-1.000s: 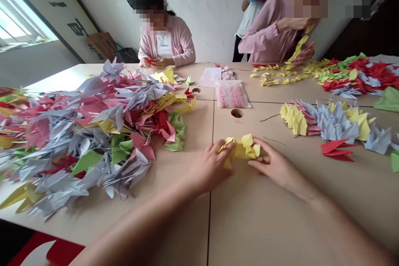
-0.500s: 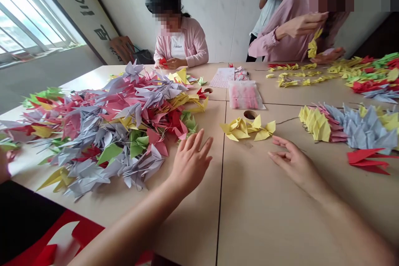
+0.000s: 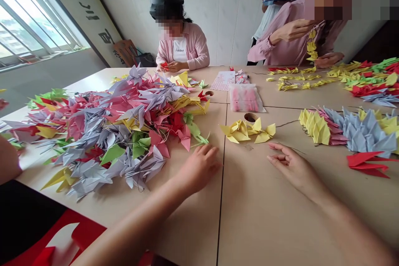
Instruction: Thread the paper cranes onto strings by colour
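My left hand (image 3: 200,167) is low over the table with its fingers curled down. The fingertips are partly hidden, so what they hold, if anything, does not show. Just beyond its knuckles lies a green paper crane (image 3: 196,132), at the right edge of a big heap of folded paper cranes (image 3: 106,129). My right hand (image 3: 287,165) rests side-on at the right, thumb and forefinger apart, nothing between them. Near its fingertips is a short row of yellow paper cranes (image 3: 238,132) with a dark thread (image 3: 288,123) running right to a stacked string of yellow, pink and grey-blue cranes (image 3: 364,131).
A red crane (image 3: 368,164) lies at the right. Behind the yellow row are a round table hole (image 3: 250,117), a clear bag with pink contents (image 3: 246,97) and a printed sheet (image 3: 223,80). Two people sit opposite handling paper cranes; another stands behind. Part of someone's arm (image 3: 8,158) shows at left.
My left hand has moved slightly right and down, its spread fingers now curled. The green crane shows farther out from the heap. My right hand has barely moved.
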Action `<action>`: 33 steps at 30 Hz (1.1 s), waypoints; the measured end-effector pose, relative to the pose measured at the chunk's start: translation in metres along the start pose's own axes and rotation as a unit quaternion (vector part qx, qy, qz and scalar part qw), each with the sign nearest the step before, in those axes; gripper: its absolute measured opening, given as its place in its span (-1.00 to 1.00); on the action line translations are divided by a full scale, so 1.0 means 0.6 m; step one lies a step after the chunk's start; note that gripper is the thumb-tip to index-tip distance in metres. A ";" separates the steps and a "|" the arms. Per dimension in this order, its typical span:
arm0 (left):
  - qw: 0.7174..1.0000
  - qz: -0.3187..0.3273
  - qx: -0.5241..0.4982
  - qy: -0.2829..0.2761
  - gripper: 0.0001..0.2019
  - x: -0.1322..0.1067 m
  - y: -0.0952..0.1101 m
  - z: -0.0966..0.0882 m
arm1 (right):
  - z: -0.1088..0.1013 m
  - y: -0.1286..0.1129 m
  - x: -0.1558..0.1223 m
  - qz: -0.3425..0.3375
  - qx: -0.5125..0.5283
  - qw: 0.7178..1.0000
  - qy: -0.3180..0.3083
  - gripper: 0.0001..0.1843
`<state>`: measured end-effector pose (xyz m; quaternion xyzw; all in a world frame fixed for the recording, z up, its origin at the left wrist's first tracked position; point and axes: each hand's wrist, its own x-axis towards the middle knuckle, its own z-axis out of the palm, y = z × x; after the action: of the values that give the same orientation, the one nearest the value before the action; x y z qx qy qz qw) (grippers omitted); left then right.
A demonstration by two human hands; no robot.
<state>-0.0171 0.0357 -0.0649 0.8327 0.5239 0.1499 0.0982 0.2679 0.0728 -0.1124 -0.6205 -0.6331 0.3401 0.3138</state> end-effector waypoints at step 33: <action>0.990 0.104 0.083 0.037 -0.67 -0.025 -0.020 -0.074 | 0.006 0.015 0.002 -0.036 -0.030 0.999 -0.002 -0.50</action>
<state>-0.0490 0.0278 -0.0293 0.8818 0.4485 0.1456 -0.0067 0.2702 0.0740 -0.1222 -0.6058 -0.6655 0.3105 0.3062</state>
